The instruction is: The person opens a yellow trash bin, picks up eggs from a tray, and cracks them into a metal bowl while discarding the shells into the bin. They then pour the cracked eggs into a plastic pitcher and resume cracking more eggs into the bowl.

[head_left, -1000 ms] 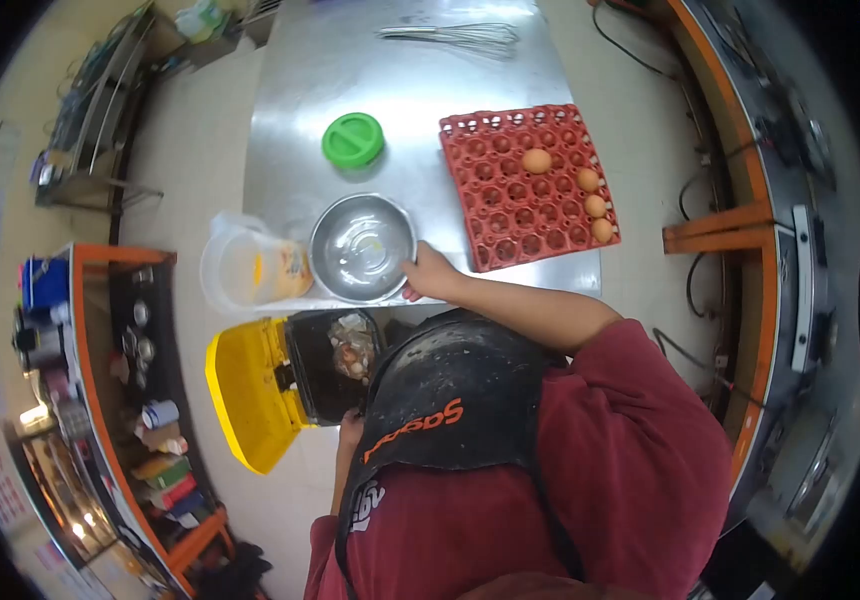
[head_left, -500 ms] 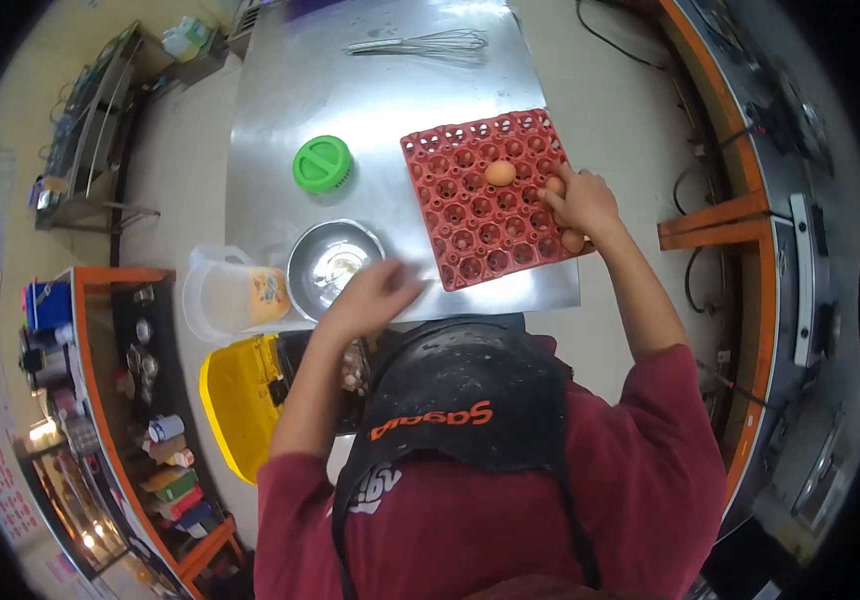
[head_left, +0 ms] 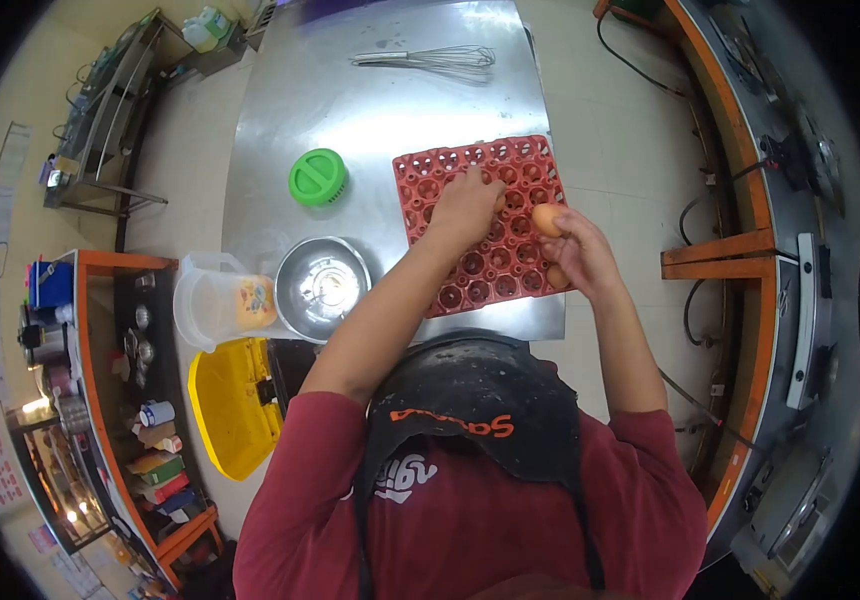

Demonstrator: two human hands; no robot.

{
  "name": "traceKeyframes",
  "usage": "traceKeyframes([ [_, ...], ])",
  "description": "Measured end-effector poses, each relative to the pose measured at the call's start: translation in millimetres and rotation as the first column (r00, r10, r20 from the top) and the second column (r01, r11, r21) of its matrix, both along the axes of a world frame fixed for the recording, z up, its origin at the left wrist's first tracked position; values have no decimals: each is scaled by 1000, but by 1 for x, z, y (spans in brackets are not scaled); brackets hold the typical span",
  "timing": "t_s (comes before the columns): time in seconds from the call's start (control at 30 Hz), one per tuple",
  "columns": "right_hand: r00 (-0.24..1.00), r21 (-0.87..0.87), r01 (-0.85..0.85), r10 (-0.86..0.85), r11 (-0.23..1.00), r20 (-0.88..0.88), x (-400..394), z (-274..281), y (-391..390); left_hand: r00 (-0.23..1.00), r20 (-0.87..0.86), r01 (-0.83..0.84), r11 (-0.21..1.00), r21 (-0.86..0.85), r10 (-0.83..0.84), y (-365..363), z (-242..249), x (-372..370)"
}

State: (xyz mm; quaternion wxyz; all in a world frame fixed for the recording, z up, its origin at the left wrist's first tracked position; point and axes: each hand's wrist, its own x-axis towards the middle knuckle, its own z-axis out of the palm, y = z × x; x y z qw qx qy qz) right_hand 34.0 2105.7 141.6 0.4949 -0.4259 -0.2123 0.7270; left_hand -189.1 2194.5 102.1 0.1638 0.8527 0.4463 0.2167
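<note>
A red plastic egg tray (head_left: 477, 292) lies near the front edge of the steel table. My right hand (head_left: 582, 250) pinches a brown egg (head_left: 548, 220) above the tray's right side. Reaching across the middle of the tray, my left hand (head_left: 464, 208) has its fingers closed around another egg (head_left: 500, 203), which is mostly hidden behind them. A third egg (head_left: 556, 277) sits in the tray's near right part, partly covered by my right hand. Left of the tray stands a metal bowl (head_left: 295, 285) with a little clear, shiny content at its bottom.
A clear plastic jug (head_left: 200, 300) stands left of the bowl. A green-lidded container (head_left: 318, 178) is behind it, and a whisk (head_left: 430, 62) lies farther back on the table (head_left: 370, 120). Below the front edge is an open yellow bin lid (head_left: 225, 410). Shelving flanks both sides.
My left hand has moved from beside the bowl to the egg in the middle of the tray. My right hand has lifted an egg from the tray's right side.
</note>
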Motion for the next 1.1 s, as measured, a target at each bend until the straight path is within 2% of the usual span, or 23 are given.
traceKeyframes([
  [0.1,982,60,170,-174,984,73,-26,9,-2,988,150,79,977,-200,-49,-9,29,-15],
  [0.13,967,158,205,-225,966,123,-31,14,-1,949,311,89,914,-396,43,-14,43,-22],
  [0.2,906,430,269,-378,861,190,-52,19,3,800,508,193,664,-722,320,-33,67,-34],
  [0.23,867,562,274,-453,781,208,-59,22,5,744,564,242,641,-728,359,-40,65,-36],
  [0.3,709,683,-18,-472,731,524,-65,30,4,610,663,344,609,-715,434,-47,54,-41],
  [0.33,580,687,-178,-489,704,651,-67,32,2,555,693,399,583,-707,461,-48,49,-42],
  [0.43,465,595,-361,-414,719,782,-72,35,-2,589,703,357,652,-669,399,-52,44,-46],
  [0.47,499,638,-303,-453,708,739,-75,35,-3,572,700,359,637,-682,427,-53,43,-47],
  [0.53,643,697,-132,-475,704,601,-78,26,-2,543,683,361,598,-715,489,-58,42,-50],
  [0.57,701,711,-40,-487,702,521,-80,22,-3,530,693,367,605,-707,489,-60,41,-51],
  [0.63,608,685,-170,-471,709,639,-82,28,-6,510,713,382,615,-689,482,-63,47,-49],
  [0.7,480,625,-308,-450,717,753,-83,24,-6,578,703,333,667,-666,414,-64,46,-49],
  [0.8,662,637,-120,-418,761,623,-83,11,-4,674,654,228,744,-628,345,-62,35,-43],
  [0.83,755,562,-8,-364,827,545,-78,12,-1,705,629,190,767,-613,328,-61,29,-40],
  [0.9,895,342,172,-292,924,337,-69,21,3,839,493,49,870,-490,230,-57,21,-27],
  [0.93,951,250,232,-274,940,147,-69,29,2,892,409,-8,913,-408,191,-56,20,-22],
  [1.0,985,175,170,-171,970,-7,-62,35,1,979,186,-74,996,-40,81,-60,24,-18],
  [1.03,989,142,130,-118,981,-87,-61,38,1,996,57,-71,986,152,63,-62,27,-17],
  [1.1,992,115,121,-116,986,-53,-69,47,-1,991,86,-118,978,173,104,-64,24,-18],
])
